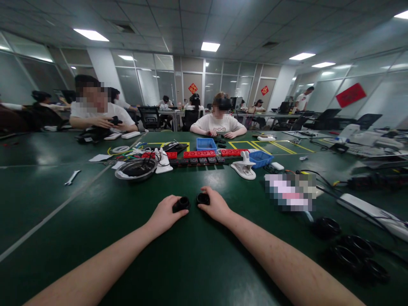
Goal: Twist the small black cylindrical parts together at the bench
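Observation:
My left hand (165, 213) rests on the green table (197, 263) and grips a small black ring-shaped part (181, 204) at its fingertips. My right hand (215, 205) lies close beside it, fingers curled around a second small black round part (203, 198). The two parts sit a few centimetres apart, not touching. Both forearms stretch from the near edge toward the table's middle.
Ahead lie a round metal bowl (136, 169), red and black socket strips (200, 154), two blue bins (206, 143), and a white holder (244, 167). Several black rings (349, 246) and a white power strip (372, 214) sit at right. A wrench (72, 177) lies left. People sit opposite.

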`<action>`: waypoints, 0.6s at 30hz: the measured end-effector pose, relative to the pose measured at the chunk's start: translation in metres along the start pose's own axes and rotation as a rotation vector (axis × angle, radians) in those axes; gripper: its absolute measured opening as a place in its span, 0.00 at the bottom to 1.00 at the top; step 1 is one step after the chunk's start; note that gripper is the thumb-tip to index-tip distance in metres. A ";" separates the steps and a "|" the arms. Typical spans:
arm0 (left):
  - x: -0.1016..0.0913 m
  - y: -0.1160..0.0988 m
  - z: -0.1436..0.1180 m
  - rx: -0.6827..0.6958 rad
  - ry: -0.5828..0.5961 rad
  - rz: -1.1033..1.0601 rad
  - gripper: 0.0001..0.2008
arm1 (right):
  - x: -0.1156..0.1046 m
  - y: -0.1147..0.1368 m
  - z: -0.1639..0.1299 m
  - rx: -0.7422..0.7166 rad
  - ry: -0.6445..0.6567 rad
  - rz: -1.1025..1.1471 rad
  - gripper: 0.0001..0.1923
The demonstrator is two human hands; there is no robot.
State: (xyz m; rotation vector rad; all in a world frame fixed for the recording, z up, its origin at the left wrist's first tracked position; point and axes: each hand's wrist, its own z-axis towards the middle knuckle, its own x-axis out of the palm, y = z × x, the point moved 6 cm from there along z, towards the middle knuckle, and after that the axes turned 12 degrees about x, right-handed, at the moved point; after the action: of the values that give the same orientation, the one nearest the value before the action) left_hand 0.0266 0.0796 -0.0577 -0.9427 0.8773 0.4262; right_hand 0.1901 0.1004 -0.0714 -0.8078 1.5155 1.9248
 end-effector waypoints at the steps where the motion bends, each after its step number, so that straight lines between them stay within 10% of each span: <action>1: 0.000 -0.001 0.001 -0.013 0.014 0.000 0.16 | 0.000 0.000 0.000 -0.001 0.003 -0.005 0.28; 9: -0.031 0.038 -0.016 -0.195 0.037 0.138 0.22 | -0.005 0.009 -0.005 -0.089 0.010 -0.100 0.24; 18: -0.140 0.129 -0.151 -0.736 -0.069 0.345 0.25 | -0.001 0.015 -0.007 -0.139 0.005 -0.133 0.24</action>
State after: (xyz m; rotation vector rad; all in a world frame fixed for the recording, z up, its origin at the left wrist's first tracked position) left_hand -0.2112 0.0298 -0.0556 -1.4367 0.8296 1.1217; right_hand 0.1809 0.0903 -0.0628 -0.9498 1.3080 1.9463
